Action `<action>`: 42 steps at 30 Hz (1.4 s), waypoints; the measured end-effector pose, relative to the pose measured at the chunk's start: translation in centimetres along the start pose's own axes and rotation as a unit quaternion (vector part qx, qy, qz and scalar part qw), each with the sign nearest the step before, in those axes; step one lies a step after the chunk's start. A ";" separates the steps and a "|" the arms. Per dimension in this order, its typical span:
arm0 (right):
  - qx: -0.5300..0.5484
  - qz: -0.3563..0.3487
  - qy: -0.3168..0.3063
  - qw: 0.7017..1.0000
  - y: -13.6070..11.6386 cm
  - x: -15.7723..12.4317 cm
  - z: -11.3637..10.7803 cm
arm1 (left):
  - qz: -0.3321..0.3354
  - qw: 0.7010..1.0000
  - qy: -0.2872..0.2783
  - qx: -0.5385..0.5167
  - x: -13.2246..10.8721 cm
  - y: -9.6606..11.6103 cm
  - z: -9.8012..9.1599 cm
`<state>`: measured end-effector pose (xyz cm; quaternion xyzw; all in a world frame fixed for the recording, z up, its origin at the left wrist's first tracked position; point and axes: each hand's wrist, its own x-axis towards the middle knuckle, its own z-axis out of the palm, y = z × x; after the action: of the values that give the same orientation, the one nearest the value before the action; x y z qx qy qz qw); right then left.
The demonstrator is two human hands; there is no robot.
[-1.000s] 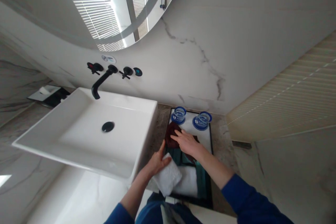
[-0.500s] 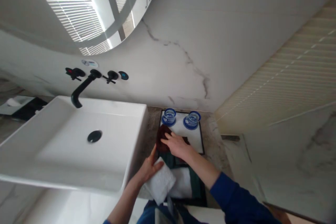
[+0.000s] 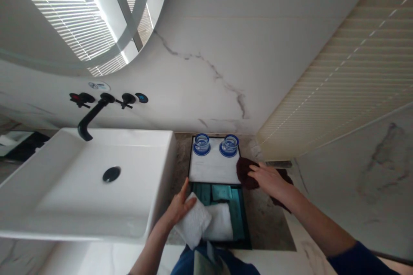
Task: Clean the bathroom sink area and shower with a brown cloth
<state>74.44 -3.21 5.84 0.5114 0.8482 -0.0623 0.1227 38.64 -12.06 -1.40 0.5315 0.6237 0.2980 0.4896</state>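
From here I have the washbasin (image 3: 74,167) left of the tray (image 3: 213,171), two glasses (image 3: 202,140) on coasters (image 3: 201,152) at its back, a towel (image 3: 221,224) in its front compartment, a cloth (image 3: 245,174) at its right edge.

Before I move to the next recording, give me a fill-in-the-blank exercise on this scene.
The hand on the dark cloth is the ____ one.
The left hand touches a towel coloured ____.
The number of glasses on the white tray is ____.
The tap above the sink is ____.
Missing words: right; white; two; black.
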 end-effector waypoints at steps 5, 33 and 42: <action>-0.005 0.143 0.052 0.988 2.8 0.3 1.7 | -0.050 0.984 0.042 -0.166 0.3 1.8 0.2; 0.493 0.125 0.218 0.833 -12.5 12.4 6.0 | 0.110 0.979 0.170 0.004 5.9 1.2 1.4; 0.370 0.028 0.260 0.892 -12.8 8.9 5.5 | 0.176 0.956 0.128 0.197 4.6 0.9 1.4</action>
<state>59.94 -2.92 -2.13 0.5412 0.7509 -0.2326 -0.2985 40.47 -7.69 -2.44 0.6762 0.6241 0.3165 0.2304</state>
